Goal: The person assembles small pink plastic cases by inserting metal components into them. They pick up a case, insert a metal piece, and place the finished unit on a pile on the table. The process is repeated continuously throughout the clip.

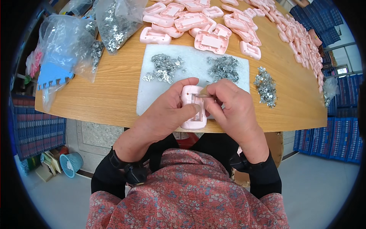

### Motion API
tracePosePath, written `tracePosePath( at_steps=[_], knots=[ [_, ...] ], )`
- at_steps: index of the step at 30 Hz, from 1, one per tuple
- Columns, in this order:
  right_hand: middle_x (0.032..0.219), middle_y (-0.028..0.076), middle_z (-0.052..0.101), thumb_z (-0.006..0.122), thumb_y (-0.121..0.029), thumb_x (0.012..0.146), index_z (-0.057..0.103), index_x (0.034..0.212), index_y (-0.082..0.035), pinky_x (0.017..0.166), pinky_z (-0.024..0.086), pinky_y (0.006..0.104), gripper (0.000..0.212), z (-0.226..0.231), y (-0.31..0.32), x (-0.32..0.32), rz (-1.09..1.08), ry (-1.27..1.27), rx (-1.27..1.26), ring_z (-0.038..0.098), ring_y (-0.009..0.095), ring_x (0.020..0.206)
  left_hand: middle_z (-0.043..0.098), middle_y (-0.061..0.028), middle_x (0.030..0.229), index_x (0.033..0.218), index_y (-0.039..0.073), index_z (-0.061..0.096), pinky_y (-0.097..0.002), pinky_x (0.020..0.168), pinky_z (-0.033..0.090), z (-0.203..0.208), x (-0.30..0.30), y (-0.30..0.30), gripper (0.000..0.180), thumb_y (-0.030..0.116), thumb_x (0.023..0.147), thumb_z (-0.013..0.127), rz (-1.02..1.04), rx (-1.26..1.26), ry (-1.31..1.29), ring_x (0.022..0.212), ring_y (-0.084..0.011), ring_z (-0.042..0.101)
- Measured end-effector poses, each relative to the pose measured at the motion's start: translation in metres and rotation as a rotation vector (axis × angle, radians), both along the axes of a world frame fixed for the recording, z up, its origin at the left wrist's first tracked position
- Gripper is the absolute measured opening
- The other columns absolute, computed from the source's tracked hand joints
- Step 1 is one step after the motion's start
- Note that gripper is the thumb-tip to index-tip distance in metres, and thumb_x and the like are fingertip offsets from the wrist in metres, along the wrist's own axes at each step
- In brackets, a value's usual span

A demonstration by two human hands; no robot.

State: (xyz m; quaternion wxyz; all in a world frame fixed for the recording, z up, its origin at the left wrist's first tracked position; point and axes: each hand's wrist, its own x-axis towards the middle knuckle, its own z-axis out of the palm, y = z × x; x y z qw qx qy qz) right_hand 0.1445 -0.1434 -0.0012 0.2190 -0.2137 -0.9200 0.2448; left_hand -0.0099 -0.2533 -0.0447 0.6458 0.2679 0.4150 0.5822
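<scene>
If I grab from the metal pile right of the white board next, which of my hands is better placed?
Probably your right hand: it is nearer that metal pile, though it holds something thin at the pink casing. Your left hand is farther and grips the casing.

text: none readable | labels: none readable | numbers: none | signs: none (any distant print too small)

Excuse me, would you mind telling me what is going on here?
A person's left hand holds a pale pink casing near the front edge of a white mat, while the right hand holds what looks like a slim metal tool at the casing's recess. Two heaps of small metal parts lie on the mat, and another heap lies on the wooden table to its right. More pink casings lie beyond the mat.
</scene>
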Motion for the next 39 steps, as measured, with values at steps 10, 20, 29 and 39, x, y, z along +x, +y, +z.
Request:
tracePosePath(
  at_steps=[10, 20, 29, 39],
  knots=[
    [0.082, 0.007, 0.064, 0.069, -0.005, 0.087, 0.065, 0.104, -0.001, 0.063, 0.052, 0.0281, 0.018, -0.002, -0.001, 0.011, -0.191, 0.019, -0.331, 0.064, 0.016, 0.069, 0.059, -0.0107, 0.116, 0.147, -0.002, 0.028, -0.0297, 0.087, 0.054, -0.002, 0.001, 0.002, 0.059, 0.001, 0.094, 0.054, -0.036, 0.0, -0.036, 0.102, -0.0141, 0.062],
    [0.085, -0.003, 0.06, 0.068, -0.014, 0.094, 0.061, 0.104, 0.0, 0.07, 0.047, 0.0201, 0.019, -0.013, 0.006, 0.014, -0.13, 0.078, -1.05, 0.053, 0.003, 0.077, 0.061, -0.0073, 0.113, 0.143, 0.001, 0.038, -0.0279, 0.084, 0.052, 0.003, 0.002, 0.001, 0.049, 0.006, 0.097, 0.054, -0.071, 0.029, 0.36, 0.097, -0.0115, 0.062],
    [0.082, -0.004, 0.057, 0.067, -0.01, 0.093, 0.059, 0.102, -0.001, 0.064, 0.042, 0.0197, 0.015, -0.006, -0.006, 0.015, -0.148, 0.146, -0.974, 0.049, 0.002, 0.073, 0.06, -0.0057, 0.098, 0.135, 0.002, 0.049, -0.0245, 0.069, 0.049, 0.0, 0.012, 0.005, 0.038, 0.01, 0.097, 0.048, 0.01, 0.137, 0.742, 0.079, -0.0105, 0.059],
    [0.081, -0.005, 0.056, 0.067, -0.008, 0.093, 0.059, 0.118, 0.0, 0.063, 0.041, 0.0192, 0.027, -0.017, -0.004, 0.015, -0.014, 0.295, -0.987, 0.048, 0.001, 0.071, 0.047, -0.0038, 0.086, 0.129, 0.008, 0.052, -0.0199, 0.046, 0.035, -0.017, -0.004, 0.002, 0.04, 0.033, 0.103, 0.037, -0.221, -0.051, -1.02, 0.059, -0.0097, 0.042]
  ],
)
